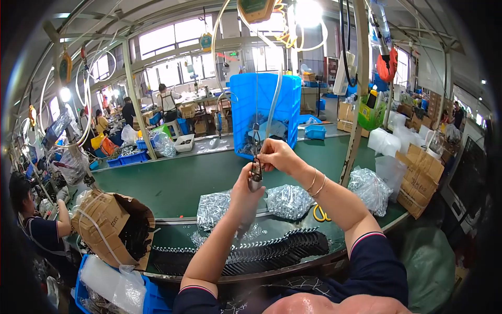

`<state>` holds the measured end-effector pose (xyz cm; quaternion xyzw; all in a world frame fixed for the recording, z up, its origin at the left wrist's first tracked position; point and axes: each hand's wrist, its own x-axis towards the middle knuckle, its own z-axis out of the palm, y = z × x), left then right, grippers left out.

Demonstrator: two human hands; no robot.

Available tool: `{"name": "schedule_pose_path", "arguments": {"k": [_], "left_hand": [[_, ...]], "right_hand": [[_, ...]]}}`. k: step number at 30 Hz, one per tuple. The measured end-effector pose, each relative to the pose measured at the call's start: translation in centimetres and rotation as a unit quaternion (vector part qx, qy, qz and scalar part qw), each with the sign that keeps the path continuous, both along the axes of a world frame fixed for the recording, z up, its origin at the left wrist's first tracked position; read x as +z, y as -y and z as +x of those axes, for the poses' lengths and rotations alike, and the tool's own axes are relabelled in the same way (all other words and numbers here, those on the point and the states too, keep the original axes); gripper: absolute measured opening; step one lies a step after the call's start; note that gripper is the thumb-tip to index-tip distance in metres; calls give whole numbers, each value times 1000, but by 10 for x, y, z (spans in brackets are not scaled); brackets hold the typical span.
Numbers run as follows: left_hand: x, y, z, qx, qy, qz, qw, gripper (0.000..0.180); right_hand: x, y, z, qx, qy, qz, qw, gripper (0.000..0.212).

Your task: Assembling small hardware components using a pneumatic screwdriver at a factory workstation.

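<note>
Head view: see one silver-and-black tool (pixel 254 184), this side of blue bin (pixel 243 99) — gripped in left hand (pixel 244 194), pinched near top by right hand (pixel 282 157), partly hidden. Count three clear bags (pixel 289 202) nearer than bin, leftmost partly behind forearm (pixel 216 246). Cannot count overlapping black parts (pixel 282 252).

Assy. workshop, as I see it: green bench (pixel 157 180), bagged metal pts. (pixel 290 202), o/h hung tools (pixel 385 51), co-workers (pixel 168 102) etc.
</note>
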<state>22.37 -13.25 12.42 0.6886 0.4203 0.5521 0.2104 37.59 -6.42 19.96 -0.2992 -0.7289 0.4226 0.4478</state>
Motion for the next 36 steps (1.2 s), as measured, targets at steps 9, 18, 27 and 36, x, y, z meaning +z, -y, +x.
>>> {"name": "schedule_pose_path", "arguments": {"k": [9, 18, 27, 36], "left_hand": [[12, -14, -11, 47, -168, 94, 980, 67], [187, -26, -64, 143, -206, 143, 957, 24], [431, -157, -36, 150, -153, 470, 856, 25], [546, -199, 10, -228, 27, 185, 956, 27]], "right_hand": [[-23, -32, 16, -88, 90, 116, 985, 18], [-35, -60, 31, -198, 230, 241, 922, 25], [-34, -112, 49, -72, 212, 206, 953, 22], [-24, -149, 42, 52, 298, 175, 937, 21]]}}
